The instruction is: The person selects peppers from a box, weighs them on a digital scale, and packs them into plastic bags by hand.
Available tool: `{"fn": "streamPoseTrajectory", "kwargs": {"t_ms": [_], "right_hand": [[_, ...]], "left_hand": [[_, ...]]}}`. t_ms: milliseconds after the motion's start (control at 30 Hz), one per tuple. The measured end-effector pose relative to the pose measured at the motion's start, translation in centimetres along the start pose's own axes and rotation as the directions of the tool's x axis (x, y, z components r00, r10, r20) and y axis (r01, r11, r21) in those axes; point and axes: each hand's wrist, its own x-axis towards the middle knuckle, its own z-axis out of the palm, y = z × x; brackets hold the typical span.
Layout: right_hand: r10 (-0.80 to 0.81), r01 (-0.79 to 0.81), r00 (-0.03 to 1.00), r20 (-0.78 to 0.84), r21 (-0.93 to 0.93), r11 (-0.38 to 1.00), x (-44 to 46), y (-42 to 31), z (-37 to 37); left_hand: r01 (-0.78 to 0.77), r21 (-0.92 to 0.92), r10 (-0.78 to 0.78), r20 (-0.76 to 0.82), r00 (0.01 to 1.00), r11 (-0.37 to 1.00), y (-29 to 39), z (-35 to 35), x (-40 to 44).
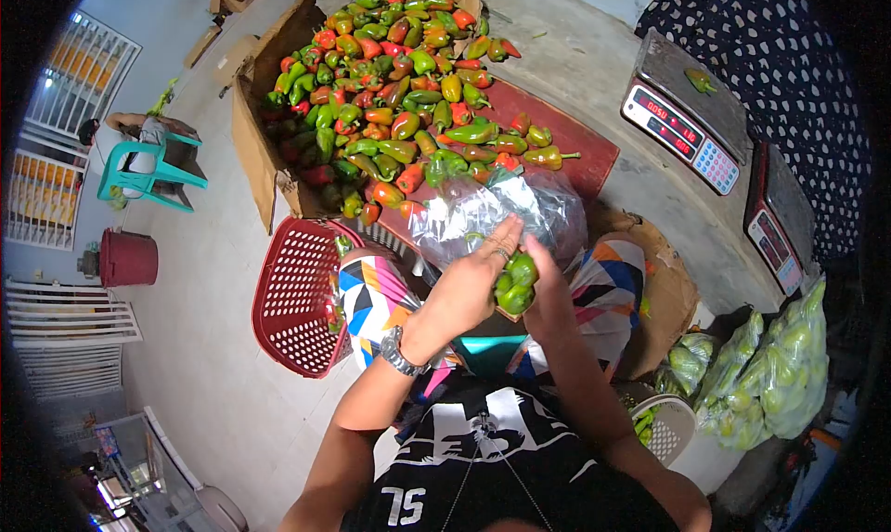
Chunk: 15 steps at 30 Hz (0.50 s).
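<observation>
1. While the left hand (466, 289) stretches its fingers, held together, toward the clear plastic bag (549, 209), I cannot tell whether it grips anything.
2. Between both hands sits a green bell pepper (514, 291), cupped by the right hand (551, 302).
3. Mixed peppers (406, 125) lie on the red bench (577, 145).

Your peppers (406, 125) run red, orange and green
Your shirt (492, 476) is black with white print, your trousers (371, 291) geometric in blue, orange, pink, black and white, the basket (290, 295) dark red, the cloth (775, 58) black with pale flecks
</observation>
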Motion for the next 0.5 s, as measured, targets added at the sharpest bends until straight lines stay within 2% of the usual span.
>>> {"fn": "streamPoseTrajectory", "kwargs": {"t_ms": [67,167,233,300,333,400,433,467,500], "right_hand": [[0.027,-0.036,0.999,0.038,0.276,0.96,0.7,-0.3,-0.8],[0.019,-0.045,0.997,0.08,0.339,0.94,1.4,-1.9,0.0],[-0.208,0.165,0.964,0.164,0.242,0.956,1.6,-1.4,-0.5],[-0.227,0.159,0.953,0.199,0.308,0.938,1.9,-1.2,-0.7],[-0.14,0.047,0.971,0.196,0.414,0.909,2.3,-1.2,-0.5],[-0.173,0.128,0.97,0.171,0.245,0.961,2.3,-0.9,-0.2],[-0.296,0.309,0.939,0.178,-0.05,0.95,2.0,-0.7,-0.1],[-0.405,0.459,0.887,0.222,-0.335,0.823,1.8,-0.5,-0.1],[-0.344,0.37,0.923,0.17,-0.157,0.916,1.8,-0.5,0.0]], "left_hand": [[-0.036,-0.047,0.037,0.013,0.999,0.998,0.0,-0.3,0.2],[-0.016,-0.107,0.019,0.028,0.999,0.994,0.8,-0.8,0.4],[-0.002,-0.082,0.002,0.002,1.0,0.997,1.3,-0.8,0.5],[0.022,-0.094,-0.027,-0.053,0.998,0.995,1.0,-0.1,0.4],[0.034,-0.099,-0.042,-0.08,0.996,0.994,0.7,0.2,0.3],[0.079,-0.134,-0.095,-0.119,0.988,0.988,0.1,0.9,0.1],[0.1,-0.151,-0.122,-0.139,0.983,0.983,-0.2,1.0,0.0],[0.1,-0.127,-0.119,-0.153,0.981,0.987,-0.5,1.1,0.0],[0.099,-0.102,-0.115,-0.166,0.979,0.99,-0.8,1.1,-0.1]]}}
